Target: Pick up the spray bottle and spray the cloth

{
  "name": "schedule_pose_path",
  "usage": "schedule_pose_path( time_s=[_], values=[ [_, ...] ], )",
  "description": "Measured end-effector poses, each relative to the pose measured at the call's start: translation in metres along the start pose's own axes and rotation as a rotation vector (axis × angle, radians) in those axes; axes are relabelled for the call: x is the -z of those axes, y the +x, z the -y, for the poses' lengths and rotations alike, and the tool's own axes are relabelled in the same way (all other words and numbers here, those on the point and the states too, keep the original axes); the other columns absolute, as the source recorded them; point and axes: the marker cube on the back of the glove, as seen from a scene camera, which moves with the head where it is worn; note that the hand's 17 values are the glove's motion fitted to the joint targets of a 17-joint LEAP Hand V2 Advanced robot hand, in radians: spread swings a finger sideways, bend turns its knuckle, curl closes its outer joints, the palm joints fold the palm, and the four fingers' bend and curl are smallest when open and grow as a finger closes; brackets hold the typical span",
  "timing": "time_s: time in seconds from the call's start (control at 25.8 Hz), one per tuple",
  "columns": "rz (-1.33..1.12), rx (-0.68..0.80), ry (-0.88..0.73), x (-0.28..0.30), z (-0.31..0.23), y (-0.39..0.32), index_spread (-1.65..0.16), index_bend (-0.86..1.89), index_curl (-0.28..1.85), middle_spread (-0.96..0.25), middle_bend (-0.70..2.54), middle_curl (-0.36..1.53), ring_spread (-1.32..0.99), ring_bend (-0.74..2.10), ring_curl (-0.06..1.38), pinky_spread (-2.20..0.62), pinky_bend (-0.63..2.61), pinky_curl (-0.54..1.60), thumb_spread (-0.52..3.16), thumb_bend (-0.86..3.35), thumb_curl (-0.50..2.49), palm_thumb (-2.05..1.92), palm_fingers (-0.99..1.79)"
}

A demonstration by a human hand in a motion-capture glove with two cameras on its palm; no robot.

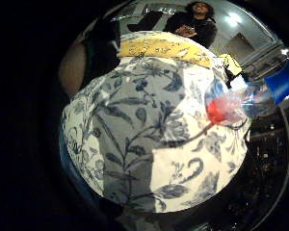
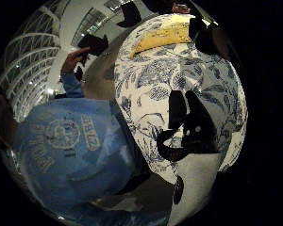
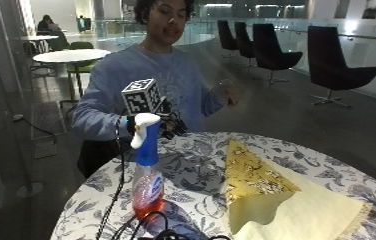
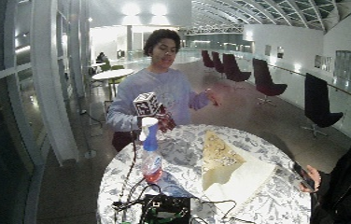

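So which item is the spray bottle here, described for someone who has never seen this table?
Start at the round table with the blue-and-white floral cloth. Near its edge on the person's right, beside the folded yellow cloth, stands a clear plastic spray bottle. It is the only upright thing there: white trigger head, blue neck, red liquid at the bottom.

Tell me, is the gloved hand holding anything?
No. The black-gloved right hand hangs above the round floral table, behind the upright clear spray bottle with red liquid, and holds nothing.
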Motion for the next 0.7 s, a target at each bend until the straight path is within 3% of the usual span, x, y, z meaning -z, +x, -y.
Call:
schedule_pose_path(
  time_s=[0.31,0.7],
  values=[
    [0.013,-0.015,0.000,-0.001,0.007,0.005,-0.28,0.29,0.23,-0.02,0.24,0.16,0.03,0.26,0.17,0.17,0.32,0.18,0.76,0.41,0.19,0.64,0.58],
    [0.045,-0.004,0.039,-0.001,0.006,-0.007,-0.34,0.23,0.28,-0.03,0.22,0.23,0.04,0.21,0.19,0.21,0.27,0.22,1.02,0.37,0.26,0.67,0.56]
  ],
)
